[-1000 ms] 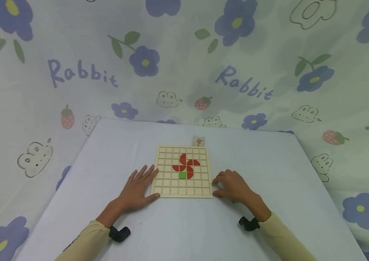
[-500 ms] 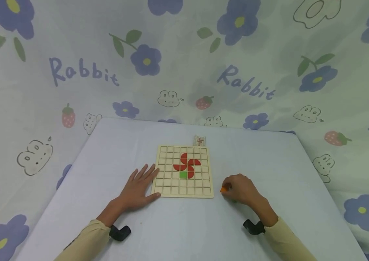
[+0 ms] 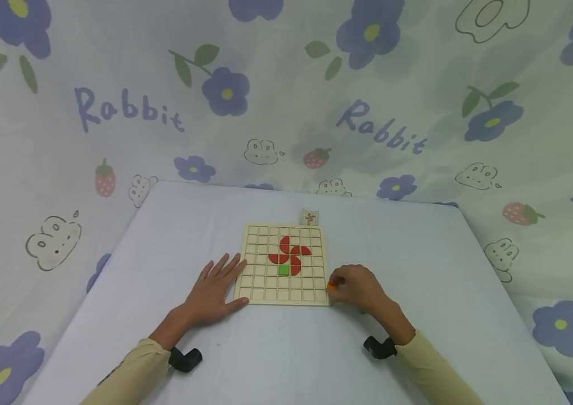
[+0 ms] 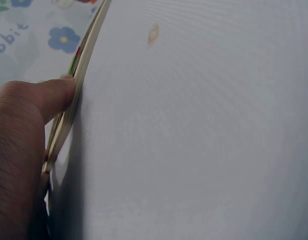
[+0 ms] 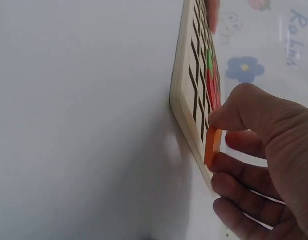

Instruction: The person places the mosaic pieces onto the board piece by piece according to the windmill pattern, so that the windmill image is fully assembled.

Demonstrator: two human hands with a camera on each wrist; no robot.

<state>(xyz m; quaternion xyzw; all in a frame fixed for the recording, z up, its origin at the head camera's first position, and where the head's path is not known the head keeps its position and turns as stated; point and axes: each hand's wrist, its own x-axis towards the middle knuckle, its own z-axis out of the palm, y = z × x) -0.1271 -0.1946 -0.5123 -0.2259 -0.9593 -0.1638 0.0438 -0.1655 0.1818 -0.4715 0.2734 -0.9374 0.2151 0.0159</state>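
A square wooden grid board (image 3: 261, 284) lies on the table, with red quarter-round pieces (image 3: 285, 243) forming a pinwheel and one green square piece (image 3: 283, 270) below its centre. My left hand (image 3: 212, 292) lies spread at the board's left edge, fingertips and thumb on the rim; in the left wrist view the thumb (image 4: 58, 95) touches the board's edge. At the right edge, my right hand (image 3: 359, 289) pinches an orange piece (image 5: 212, 145) between thumb and fingers, close to the board's rim. Its full shape is partly hidden by the fingers.
A small card (image 3: 309, 217) printed with a pinwheel pattern lies just behind the board. White cloth covers the table (image 3: 286, 354), and a patterned curtain (image 3: 286, 101) hangs behind it. Something small is partly hidden under the right hand.
My right hand moved from the board's edge out to the right, where an orange piece showed in its fingers, then back left to the rim with it. The left hand stayed put.
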